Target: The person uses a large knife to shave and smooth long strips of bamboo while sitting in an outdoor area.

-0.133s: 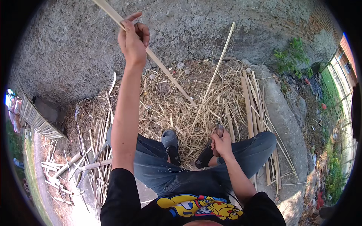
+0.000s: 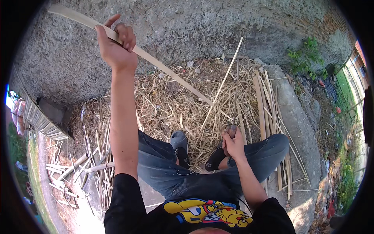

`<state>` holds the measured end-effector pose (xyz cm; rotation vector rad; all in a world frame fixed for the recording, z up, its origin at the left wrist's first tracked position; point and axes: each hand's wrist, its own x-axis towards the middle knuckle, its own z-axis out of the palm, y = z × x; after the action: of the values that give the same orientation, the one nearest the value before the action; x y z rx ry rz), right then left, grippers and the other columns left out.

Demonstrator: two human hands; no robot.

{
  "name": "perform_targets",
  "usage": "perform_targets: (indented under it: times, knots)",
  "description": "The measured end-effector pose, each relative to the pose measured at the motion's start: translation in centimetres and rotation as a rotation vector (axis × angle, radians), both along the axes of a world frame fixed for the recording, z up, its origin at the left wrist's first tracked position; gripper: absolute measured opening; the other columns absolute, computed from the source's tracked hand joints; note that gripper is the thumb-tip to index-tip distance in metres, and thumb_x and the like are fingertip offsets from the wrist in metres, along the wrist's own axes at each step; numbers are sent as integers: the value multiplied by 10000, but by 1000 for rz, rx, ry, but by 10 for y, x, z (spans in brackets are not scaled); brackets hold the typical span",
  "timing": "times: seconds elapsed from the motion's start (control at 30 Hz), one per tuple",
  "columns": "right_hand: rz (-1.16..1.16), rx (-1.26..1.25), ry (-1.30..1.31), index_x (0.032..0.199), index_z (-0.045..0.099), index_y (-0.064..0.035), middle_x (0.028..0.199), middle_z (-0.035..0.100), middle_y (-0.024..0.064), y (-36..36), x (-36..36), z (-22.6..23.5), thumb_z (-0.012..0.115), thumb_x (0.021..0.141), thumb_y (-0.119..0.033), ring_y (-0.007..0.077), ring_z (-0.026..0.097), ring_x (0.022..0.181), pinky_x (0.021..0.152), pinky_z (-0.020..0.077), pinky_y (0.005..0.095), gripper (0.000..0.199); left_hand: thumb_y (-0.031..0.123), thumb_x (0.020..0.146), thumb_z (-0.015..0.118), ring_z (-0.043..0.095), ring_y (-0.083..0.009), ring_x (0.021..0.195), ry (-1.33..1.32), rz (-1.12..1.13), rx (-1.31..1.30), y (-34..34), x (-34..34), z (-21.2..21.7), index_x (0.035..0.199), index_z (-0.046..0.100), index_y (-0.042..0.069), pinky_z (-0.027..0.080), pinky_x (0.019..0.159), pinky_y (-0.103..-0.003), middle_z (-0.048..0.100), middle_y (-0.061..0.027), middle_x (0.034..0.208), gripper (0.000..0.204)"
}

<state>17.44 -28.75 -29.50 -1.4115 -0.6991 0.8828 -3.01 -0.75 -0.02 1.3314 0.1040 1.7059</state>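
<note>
Bamboo is the stuff in hand. The left hand (image 2: 116, 46) is raised high, with its fingers curled tight around a long flat strip (image 2: 156, 64). The strip runs from the top left corner, through that hand, and slants down to end over the straw pile (image 2: 175, 101).

The right hand (image 2: 235, 145) is low, just above the right knee. It is closed around a dark tool handle (image 2: 232, 129). A thin stick (image 2: 224, 82) leans up from near that hand toward the wall (image 2: 187, 23). I cannot tell if the hand touches the stick.

The person sits with legs crossed. One shoe (image 2: 180, 145) points at the straw. More flat strips (image 2: 261, 101) lie in a row on the right. Short cut bits (image 2: 78, 167) lie on the left.

To do this part well, I think the left hand should keep a firm hold so the long strip does not wobble or bend too much. The low hand should keep its tool pointed away from the legs. Slow, even moves look best, since thin bamboo can split or have sharp edges.
</note>
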Motion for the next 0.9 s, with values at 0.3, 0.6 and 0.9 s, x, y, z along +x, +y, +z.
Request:
perform_targets:
  times: [0.3,0.6,0.9]
  knots:
    - [15,239,-60,1217,515,10,853,608,60,41,-51,58,744,934,-157,98,601,577,510,512,257,401,767,923,407,273,-131,519,-295,-204,-108,-72,-33,-70,698,425,128,230,435,-279,307,9,596,678]
    - [-38,401,235,1244,555,34,1002,694,127,95,-85,71,726,913,-82,160,700,893,690,607,290,390,698,967,396,490,-191,807,-449,-155,-353,-168,-53,-165,795,477,127,431,794,-359,479,-36,771,602]
    - [14,351,-84,1031,622,8,951,687,84,114,-63,82,725,824,18,153,679,855,786,564,321,232,209,961,545,558,-332,1089,600,545,-86,-261,-149,-196,1172,555,-45,428,977,-474,566,-202,1164,331]
